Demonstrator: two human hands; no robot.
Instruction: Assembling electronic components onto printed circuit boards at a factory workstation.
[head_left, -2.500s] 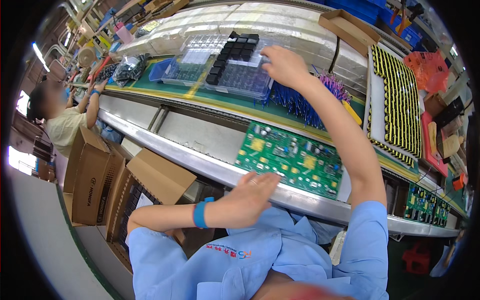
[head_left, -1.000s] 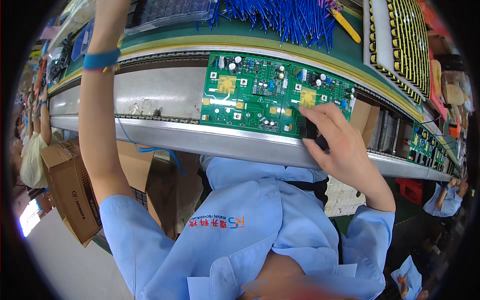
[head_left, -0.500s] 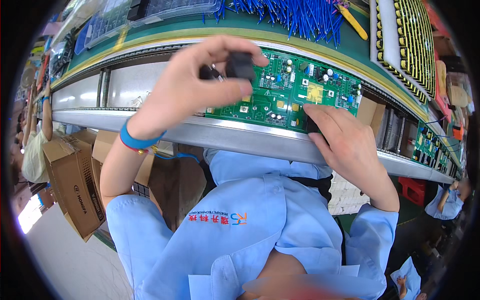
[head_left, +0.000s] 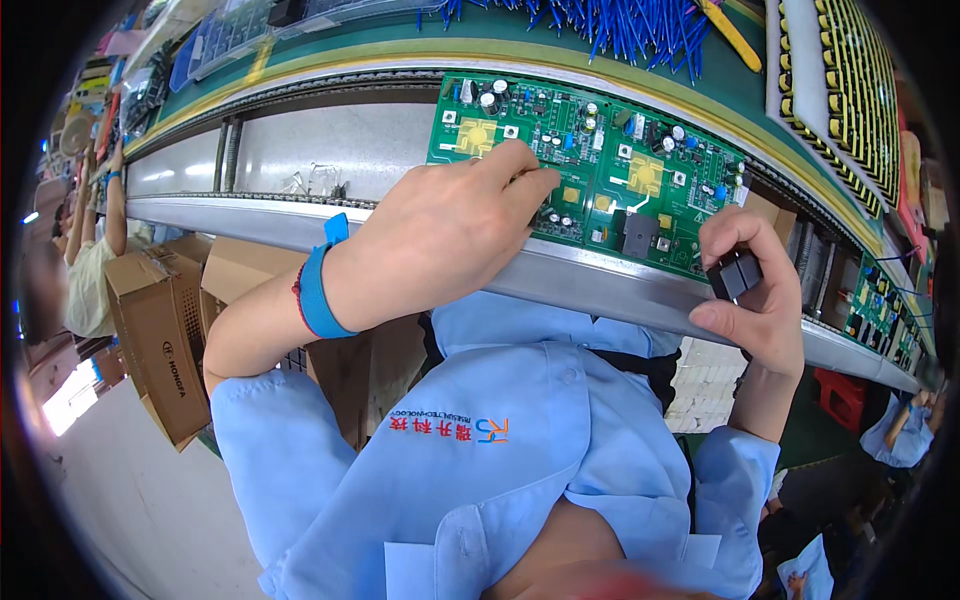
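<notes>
Green circuit boards (head_left: 680,178) with yellow pads, capacitors and small parts lie in the metal rail in front of me. My left hand (head_left: 450,225) reaches over the near edge of the boards, its fingertips pinched together low on the board; what they hold, if anything, is hidden. A black block-shaped relay (head_left: 638,235) sits on the board between my hands. My right hand (head_left: 760,290) is closed on a black relay (head_left: 736,275) with thin metal pins, held at the rail's near edge. A line divides this black piece; whether it is one or two I cannot tell.
Behind the rail lie blue wires (head_left: 620,30), a yellow-handled tool (head_left: 730,35) and a white foam tray (head_left: 805,80) of black-and-yellow parts. More boards (head_left: 885,310) stand farther right. Clear parts (head_left: 315,182) lie on the rail bed. Cartons (head_left: 160,340) stand lower left.
My left hand has come down from above the boards to the near edge, where it pinches. My right hand has left the seated relay, moved right, and now shows a relay with pins in its fingers.
</notes>
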